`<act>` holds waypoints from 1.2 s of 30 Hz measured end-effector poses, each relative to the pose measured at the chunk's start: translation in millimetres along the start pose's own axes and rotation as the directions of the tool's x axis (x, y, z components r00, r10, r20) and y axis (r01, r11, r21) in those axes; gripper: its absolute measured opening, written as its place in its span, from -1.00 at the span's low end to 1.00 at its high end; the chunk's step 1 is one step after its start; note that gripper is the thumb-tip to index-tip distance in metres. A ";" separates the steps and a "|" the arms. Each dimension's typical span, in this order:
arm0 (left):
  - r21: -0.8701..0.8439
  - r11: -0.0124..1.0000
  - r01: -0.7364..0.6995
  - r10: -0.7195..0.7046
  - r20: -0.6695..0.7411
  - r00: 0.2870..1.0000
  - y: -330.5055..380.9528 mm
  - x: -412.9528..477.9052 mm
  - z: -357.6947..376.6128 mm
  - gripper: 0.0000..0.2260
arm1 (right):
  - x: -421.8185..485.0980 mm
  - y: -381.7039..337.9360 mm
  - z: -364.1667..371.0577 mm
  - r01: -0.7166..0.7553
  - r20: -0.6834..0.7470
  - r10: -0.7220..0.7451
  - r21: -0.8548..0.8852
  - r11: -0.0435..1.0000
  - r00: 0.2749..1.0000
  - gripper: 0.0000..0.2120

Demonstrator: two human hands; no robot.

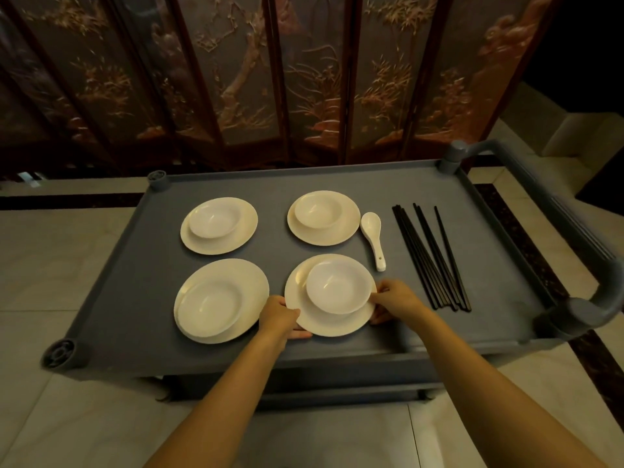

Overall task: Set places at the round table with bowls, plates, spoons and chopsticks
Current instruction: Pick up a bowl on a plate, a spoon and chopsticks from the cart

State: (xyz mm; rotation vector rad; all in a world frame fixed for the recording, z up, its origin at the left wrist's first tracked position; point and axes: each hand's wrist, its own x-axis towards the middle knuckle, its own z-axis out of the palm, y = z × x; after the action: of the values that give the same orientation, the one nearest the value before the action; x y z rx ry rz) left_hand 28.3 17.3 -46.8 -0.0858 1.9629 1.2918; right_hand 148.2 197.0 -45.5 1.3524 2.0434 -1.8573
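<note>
Several cream plates, each with a white bowl on it, sit on a grey service cart (135,265). The near right plate (324,324) carries a bowl (337,287). My left hand (278,315) grips that plate's left rim and my right hand (393,300) grips its right rim. The other sets are the near left plate (250,282), the far left plate (246,228) and the far right plate (344,231). A white ceramic spoon (373,236) lies right of the far right plate. Several black chopsticks (430,256) lie in a loose bundle further right.
The cart has raised corner posts (157,180) and a thick push handle (604,292) on its right side. A carved folding screen (270,79) stands just behind the cart. Pale tiled floor (67,258) surrounds it.
</note>
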 end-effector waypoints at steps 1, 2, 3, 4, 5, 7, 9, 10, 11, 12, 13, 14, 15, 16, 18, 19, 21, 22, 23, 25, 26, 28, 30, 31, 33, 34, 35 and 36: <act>-0.001 1.000 0.001 -0.001 0.000 1.000 0.2 0.1 1.5 -0.87 | -1.3 0.6 -1.7 0.011 0.004 -0.011 0.025 1.000 1.000 -0.93; -0.002 1.000 -0.001 0.001 0.001 1.000 1.1 -0.5 2.7 -0.89 | -2.6 0.8 -3.3 0.024 0.007 -0.025 0.052 0.998 1.000 -0.92; -0.005 1.000 -0.006 0.006 0.002 1.000 2.3 -1.1 3.7 -0.88 | -4.2 0.8 -5.0 0.040 0.008 -0.041 0.076 0.996 0.999 -0.91; -0.014 1.000 -0.009 0.009 0.006 1.000 3.7 -1.9 4.5 -0.85 | -6.0 0.0 -6.9 0.054 0.007 -0.055 0.101 0.993 0.998 -0.90; -0.028 1.000 -0.012 0.013 0.010 1.000 5.7 -3.2 4.7 -0.84 | -7.8 -1.4 -9.0 0.067 0.004 -0.068 0.123 0.990 0.998 -0.89; -0.063 0.998 -0.015 0.017 0.029 0.999 9.9 -5.7 4.1 -0.83 | -10.9 -5.6 -14.2 0.097 0.005 -0.099 0.157 0.983 0.995 -0.92; -0.101 0.994 -0.034 0.039 0.049 0.998 13.3 -7.8 2.8 -0.83 | -13.2 -10.8 -19.8 0.136 0.013 -0.140 0.178 0.975 0.990 -0.97; -0.119 0.991 -0.053 0.060 0.054 0.997 14.9 -8.4 2.6 -0.83 | -14.0 -13.5 -22.5 0.152 0.013 -0.157 0.182 0.971 0.987 -0.98; -0.141 0.987 -0.077 0.085 0.057 0.995 16.4 -9.0 2.7 -0.83 | -14.7 -16.2 -25.1 0.167 0.011 -0.172 0.181 0.969 0.985 -0.97; -0.169 0.981 -0.100 0.111 0.061 0.992 18.4 -9.5 3.3 -0.84 | -15.1 -19.2 -27.6 0.181 0.008 -0.185 0.180 0.967 0.983 -0.95; -0.201 0.972 -0.119 0.135 0.068 0.989 20.9 -9.7 4.0 -0.86 | -15.1 -22.3 -30.2 0.194 0.005 -0.198 0.176 0.965 0.980 -0.93; -0.235 0.963 -0.129 0.151 0.081 0.985 23.9 -9.8 4.5 -0.87 | -14.9 -25.6 -32.5 0.205 0.003 -0.209 0.172 0.964 0.978 -0.91; -0.269 0.955 -0.128 0.160 0.100 0.982 26.9 -9.5 4.5 -0.88 | -14.4 -28.6 -35.0 0.214 0.004 -0.218 0.165 0.963 0.976 -0.91; -0.301 0.946 -0.119 0.164 0.128 0.978 29.9 -8.8 4.5 -0.88 | -13.6 -31.6 -37.5 0.220 0.008 -0.224 0.159 0.962 0.974 -0.92; -0.347 0.932 -0.101 0.176 0.191 0.966 35.0 -5.9 3.6 -0.85 | -12.6 -37.3 -42.0 0.234 0.023 -0.240 0.156 0.960 0.971 -0.94; -0.363 0.927 -0.095 0.183 0.215 0.959 37.4 -3.9 2.9 -0.83 | -12.1 -40.2 -43.9 0.243 0.031 -0.250 0.158 0.957 0.968 -0.95; -0.389 0.917 -0.088 0.195 0.244 0.950 42.1 0.0 2.0 -0.82 | -10.2 -45.9 -47.0 0.261 0.040 -0.270 0.154 0.953 0.962 -0.95; -0.401 0.912 -0.085 0.198 0.250 0.948 44.8 1.5 1.8 -0.82 | -9.5 -49.0 -48.5 0.269 0.042 -0.278 0.143 0.952 0.960 -0.95; -0.415 0.906 -0.081 0.200 0.252 0.947 47.3 2.6 1.5 -0.83 | -8.5 -52.4 -50.0 0.278 0.049 -0.287 0.133 0.951 0.957 -0.95; -0.445 0.892 -0.078 0.203 0.240 0.949 52.0 4.2 0.4 -0.86 | -6.1 -60.4 -53.2 0.299 0.078 -0.307 0.101 0.949 0.948 -0.90; -0.455 0.886 -0.084 0.208 0.231 0.951 54.0 5.0 -0.9 -0.86 | -4.2 -65.3 -54.5 0.304 0.081 -0.309 0.070 0.950 0.948 -0.84; -0.467 0.879 -0.095 0.218 0.216 0.952 57.8 7.8 -6.0 -0.85 | 4.0 -74.9 -57.4 0.292 0.003 -0.292 -0.035 0.956 0.956 -0.71; -0.476 0.874 -0.096 0.219 0.210 0.953 62.1 11.7 -13.6 -0.82 | 18.9 -81.7 -60.4 0.250 -0.137 -0.279 -0.196 0.948 0.951 -0.66; -0.480 0.872 -0.094 0.216 0.206 0.954 64.4 13.9 -17.8 -0.82 | 27.2 -83.3 -61.7 0.218 -0.187 -0.281 -0.299 0.929 0.941 -0.67; -0.479 0.873 -0.096 0.213 0.197 0.957 69.3 18.6 -26.9 -0.83 | 42.2 -83.2 -61.0 0.127 -0.224 -0.271 -0.503 0.855 0.936 -0.65; -0.475 0.874 -0.101 0.216 0.194 0.957 71.5 21.4 -30.9 -0.82 | 48.4 -81.8 -58.5 0.068 -0.226 -0.240 -0.579 0.812 0.944 -0.62; -0.474 0.874 -0.106 0.221 0.192 0.956 73.6 24.2 -34.5 -0.81 | 53.9 -79.9 -54.8 0.012 -0.227 -0.199 -0.629 0.778 0.953 -0.62; -0.477 0.872 -0.108 0.223 0.191 0.956 75.7 27.2 -37.8 -0.81 | 58.9 -77.5 -50.2 -0.031 -0.231 -0.164 -0.660 0.751 0.959 -0.64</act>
State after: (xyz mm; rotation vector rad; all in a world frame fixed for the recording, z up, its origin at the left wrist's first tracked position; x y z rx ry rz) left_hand -45.4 32.6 0.5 0.0095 1.4489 1.7800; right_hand 88.2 279.7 -6.1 1.3676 2.5459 -0.7986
